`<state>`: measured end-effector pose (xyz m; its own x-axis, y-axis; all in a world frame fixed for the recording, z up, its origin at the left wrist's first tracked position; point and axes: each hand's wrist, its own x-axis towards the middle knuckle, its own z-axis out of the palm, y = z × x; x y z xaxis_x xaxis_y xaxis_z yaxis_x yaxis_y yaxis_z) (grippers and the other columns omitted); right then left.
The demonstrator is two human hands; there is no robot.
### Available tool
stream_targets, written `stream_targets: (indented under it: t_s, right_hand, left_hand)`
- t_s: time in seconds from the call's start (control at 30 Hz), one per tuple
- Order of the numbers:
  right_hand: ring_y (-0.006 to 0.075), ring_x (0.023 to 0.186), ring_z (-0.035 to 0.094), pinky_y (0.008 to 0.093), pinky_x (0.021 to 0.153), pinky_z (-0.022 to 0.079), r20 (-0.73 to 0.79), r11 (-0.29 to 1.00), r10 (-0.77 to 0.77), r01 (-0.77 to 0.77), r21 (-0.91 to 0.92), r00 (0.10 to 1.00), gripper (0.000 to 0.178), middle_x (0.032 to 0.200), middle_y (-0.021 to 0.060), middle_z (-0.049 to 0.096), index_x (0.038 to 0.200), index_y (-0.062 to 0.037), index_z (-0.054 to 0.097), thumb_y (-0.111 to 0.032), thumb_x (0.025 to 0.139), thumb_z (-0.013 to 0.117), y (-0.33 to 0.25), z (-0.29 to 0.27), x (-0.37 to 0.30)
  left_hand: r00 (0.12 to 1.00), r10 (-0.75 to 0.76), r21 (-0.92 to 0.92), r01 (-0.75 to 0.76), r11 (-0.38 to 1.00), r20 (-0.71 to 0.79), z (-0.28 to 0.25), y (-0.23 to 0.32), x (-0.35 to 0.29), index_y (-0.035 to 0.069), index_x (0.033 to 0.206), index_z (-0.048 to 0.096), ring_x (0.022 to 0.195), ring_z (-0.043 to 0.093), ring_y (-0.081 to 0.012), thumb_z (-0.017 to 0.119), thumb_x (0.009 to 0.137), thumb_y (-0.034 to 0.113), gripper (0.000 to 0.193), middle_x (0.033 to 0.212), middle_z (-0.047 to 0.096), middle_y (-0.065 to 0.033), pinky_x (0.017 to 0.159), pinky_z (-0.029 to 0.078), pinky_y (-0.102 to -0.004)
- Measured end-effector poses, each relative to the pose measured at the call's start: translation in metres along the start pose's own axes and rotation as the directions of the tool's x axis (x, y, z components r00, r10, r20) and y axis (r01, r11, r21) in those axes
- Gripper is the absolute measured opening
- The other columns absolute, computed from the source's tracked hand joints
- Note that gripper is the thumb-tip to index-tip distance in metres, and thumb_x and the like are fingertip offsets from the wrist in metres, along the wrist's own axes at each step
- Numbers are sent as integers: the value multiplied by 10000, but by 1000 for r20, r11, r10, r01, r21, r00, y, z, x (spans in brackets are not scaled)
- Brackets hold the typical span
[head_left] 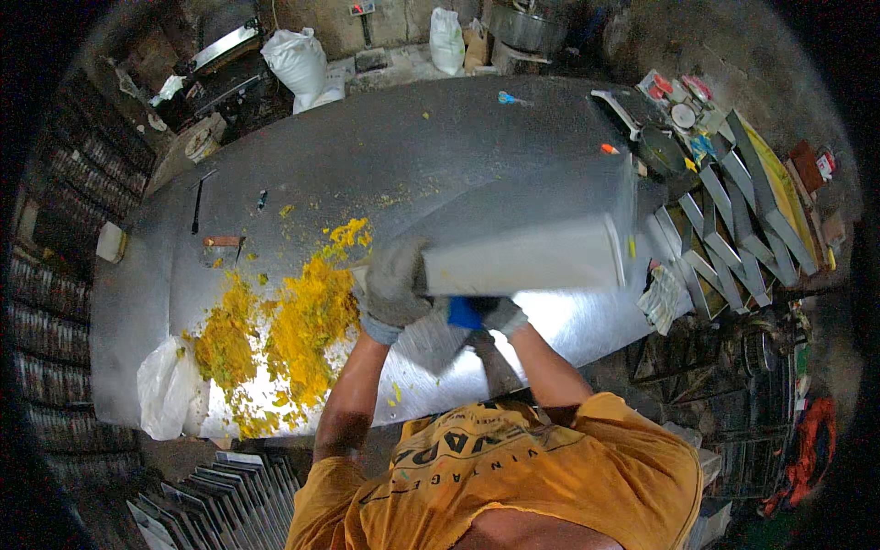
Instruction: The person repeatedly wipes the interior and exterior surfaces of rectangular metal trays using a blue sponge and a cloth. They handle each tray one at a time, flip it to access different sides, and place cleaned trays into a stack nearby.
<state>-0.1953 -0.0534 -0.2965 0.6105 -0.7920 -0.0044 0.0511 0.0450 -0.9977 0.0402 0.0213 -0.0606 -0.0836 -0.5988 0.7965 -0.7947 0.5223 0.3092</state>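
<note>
A long metal tray [532, 261] is tilted on its side above the table, smeared by motion. My left hand [396, 284], in a grey work glove, is closed on its left end. Just below the tray's near side, my right hand [502, 314], also gloved, closes on a blue object [465, 313]. That object's kind is hidden by the glove and tray. Yellow crumbly shreds [316, 321] lie in loose heaps on the metal table [440, 119], left of my left hand.
Stacked metal trays [733, 229] stand at the table's right end, beside a crumpled cloth [665, 298]. A clear plastic bag [165, 390] sits at the near left edge. Blue scissors [507, 97] lie far back; more metal plates [220, 500] stand below the near edge.
</note>
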Motion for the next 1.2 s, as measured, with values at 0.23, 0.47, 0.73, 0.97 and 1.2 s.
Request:
stream_targets:
  t_s: [0.23, 0.47, 0.73, 0.97, 1.2]
  right_hand:
    - [279, 1158, 590, 416, 992, 497, -357, 762, 569, -313, 567, 741, 469, 1313, 145, 588, 1376, -25, 521, -296, 999, 581, -55, -75, -158]
    - [285, 972, 695, 445, 813, 616, -423, 704, 561, -141, 696, 712, 497, 1162, 155, 667, 1326, 5, 552, -318, 961, 654, -100, -131, -163]
    - [138, 1035, 618, 305, 942, 507, -500, 975, -28, 133, 176, 865, 388, 1168, 66, 675, 1284, 5, 618, -205, 962, 670, -157, 44, 5]
    - [101, 830, 646, 282, 758, 529, -582, 981, -192, 137, -138, 790, 257, 965, 36, 741, 1087, -24, 737, -231, 940, 700, -196, -46, 8]
    - [143, 736, 666, 291, 670, 540, -577, 885, -32, -246, -396, 816, 243, 904, 69, 732, 1121, -42, 725, -195, 943, 663, -206, -64, -11]
  left_hand:
    - [925, 168, -10, -175, 984, 341, 61, 17, -38, 92, 1227, 635, 1126, 602, -399, 770, 653, 241, 608, 1202, 643, -150, 1016, 443, -549]
    - [981, -138, 97, 152, 984, -134, 17, -20, 44, 73, 1216, 637, 1074, 607, -353, 802, 701, 326, 597, 1100, 656, -155, 973, 442, -473]
    - [368, -910, -810, 583, 67, 189, 14, -48, -49, 69, 1234, 616, 1070, 558, -190, 709, 907, 305, 415, 1177, 616, -63, 989, 438, -417]
    - [745, -667, -952, 200, 230, -5, -135, -83, -82, -4, 1458, 452, 1345, 456, -296, 653, 856, 649, 911, 1481, 493, -140, 1148, 350, -444]
    - [611, -778, -619, 557, 553, -146, -110, -41, -50, 11, 1476, 440, 1290, 475, -242, 494, 1047, 425, 598, 1445, 501, -91, 1109, 374, -366]
